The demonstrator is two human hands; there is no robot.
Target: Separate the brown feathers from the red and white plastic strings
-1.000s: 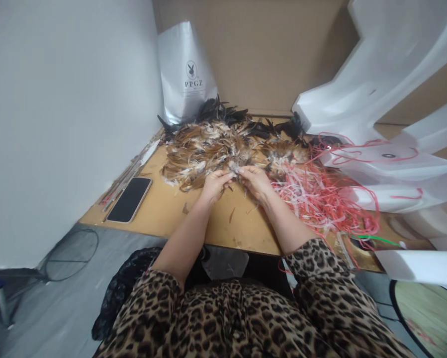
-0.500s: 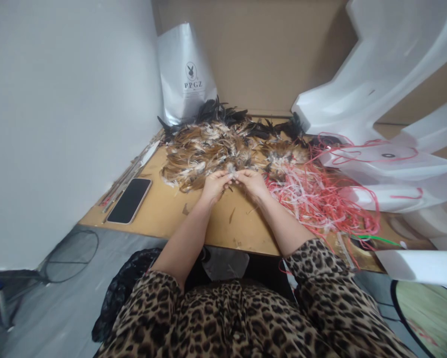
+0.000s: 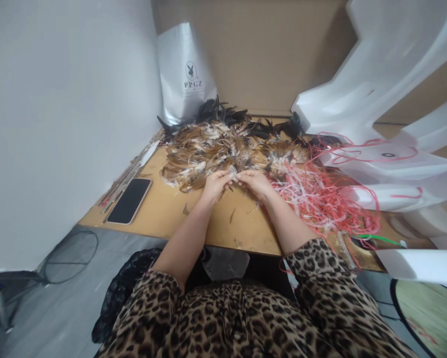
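Across a yellow-brown wooden bench [image 3: 241, 231], we see work gathered at the near edge of a broad pile of brown, cream and black feathers [image 3: 204, 144]. A tangle of thin pink and white ribbon strands [image 3: 316, 199] lies against the pile on our right, while a flat black-screened phone [image 3: 129, 200] rests well apart on our left.

At the centre, our bare left hand [image 3: 216, 184] and bare right hand [image 3: 253, 181] meet nearly fingertip to fingertip, each pinching, thumb against forefinger, at a small pale grey feather tuft [image 3: 231, 171]. The tuft sits between them, just at the pile's front edge; its finer detail is too small to make out.

To handle it well, we judge, we should grip close to the base with a light pinch, anchor with one hand and make small, even pulls with the other, lest the soft down tear or crumple. We would also do well to keep our right wrist clear of the strands, which could snag.

Compared with half a second earlier, our fingertips stand slightly farther apart, the right having eased a little outward, and the tuft shows more plainly between them. Pile, strands and phone look unchanged.
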